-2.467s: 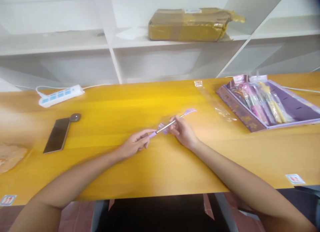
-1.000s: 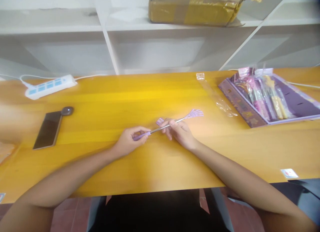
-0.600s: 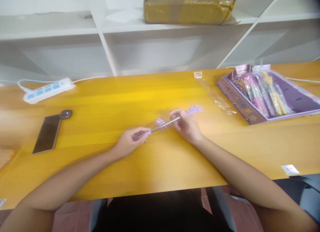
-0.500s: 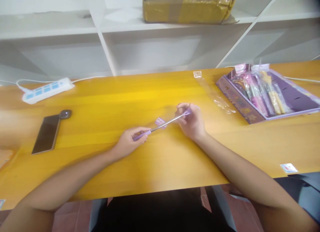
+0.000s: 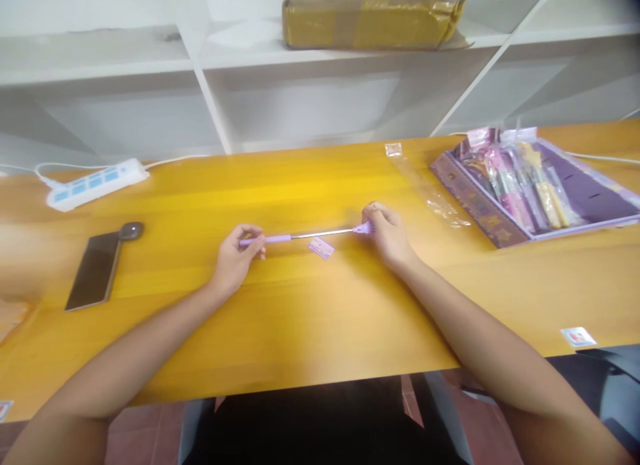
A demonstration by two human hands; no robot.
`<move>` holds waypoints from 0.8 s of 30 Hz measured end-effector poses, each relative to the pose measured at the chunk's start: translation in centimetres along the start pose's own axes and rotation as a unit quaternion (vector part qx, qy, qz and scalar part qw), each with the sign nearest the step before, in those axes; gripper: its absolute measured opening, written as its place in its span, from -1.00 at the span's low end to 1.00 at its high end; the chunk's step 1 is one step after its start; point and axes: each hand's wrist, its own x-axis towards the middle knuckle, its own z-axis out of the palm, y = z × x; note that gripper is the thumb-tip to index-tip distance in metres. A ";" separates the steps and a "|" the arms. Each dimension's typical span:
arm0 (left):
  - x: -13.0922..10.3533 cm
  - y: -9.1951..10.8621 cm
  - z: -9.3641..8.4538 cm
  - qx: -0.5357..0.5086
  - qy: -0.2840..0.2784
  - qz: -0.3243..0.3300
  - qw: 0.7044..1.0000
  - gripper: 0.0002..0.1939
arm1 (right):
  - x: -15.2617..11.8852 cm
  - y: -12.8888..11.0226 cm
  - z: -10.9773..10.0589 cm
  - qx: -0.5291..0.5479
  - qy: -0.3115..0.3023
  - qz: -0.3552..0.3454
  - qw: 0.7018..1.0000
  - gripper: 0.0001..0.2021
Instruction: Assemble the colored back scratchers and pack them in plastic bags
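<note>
A thin stick with a silver metal rod spans the gap between my two hands, nearly level. My left hand pinches its light purple handle between thumb and fingers. Around the flared purple head at the other end, my right hand is closed, hiding part of that head. Just below the rod, a small purple printed card lies on the table. A clear plastic sleeve lies flat beyond my right hand.
At the right stands a purple display box with several wrapped sticks in pink, purple and yellow. A phone, a dark rounded object and a white power strip are at the left. A taped carton rests on the shelf behind.
The stick has swung from a slant to nearly level. My left hand has moved left and away from me, and my right hand has turned and closed more over the purple head.
</note>
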 end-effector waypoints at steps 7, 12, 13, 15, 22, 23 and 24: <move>0.1 -0.5 -0.1 -0.064 -0.037 -0.037 0.997 -0.71 | -0.4 0.5 0.4 -0.006 -0.027 0.001 1.000 -0.51; -0.2 -1.4 -0.9 0.002 -0.055 -0.043 0.998 -0.71 | -0.8 0.4 0.7 -0.004 -0.013 0.005 1.000 -0.54; -0.2 -1.3 -0.8 0.001 -0.054 -0.043 0.998 -0.71 | -1.0 0.4 0.7 -0.006 -0.013 0.004 1.000 -0.55; -0.2 -1.0 -0.6 -0.015 -0.049 -0.040 0.998 -0.71 | -1.4 0.2 0.9 -0.015 -0.013 0.002 1.000 -0.55; -0.2 -0.5 -0.5 -0.046 -0.074 -0.010 0.996 -0.75 | -2.3 0.1 1.3 -0.045 0.000 0.001 0.999 -0.56; -0.2 -0.7 -0.6 -0.040 -0.082 -0.003 0.996 -0.77 | -2.3 0.0 1.4 -0.047 0.004 0.005 0.999 -0.56; -0.3 -0.8 -0.7 -0.031 -0.091 0.004 0.995 -0.78 | -2.4 0.0 1.4 -0.048 0.008 0.008 0.999 -0.58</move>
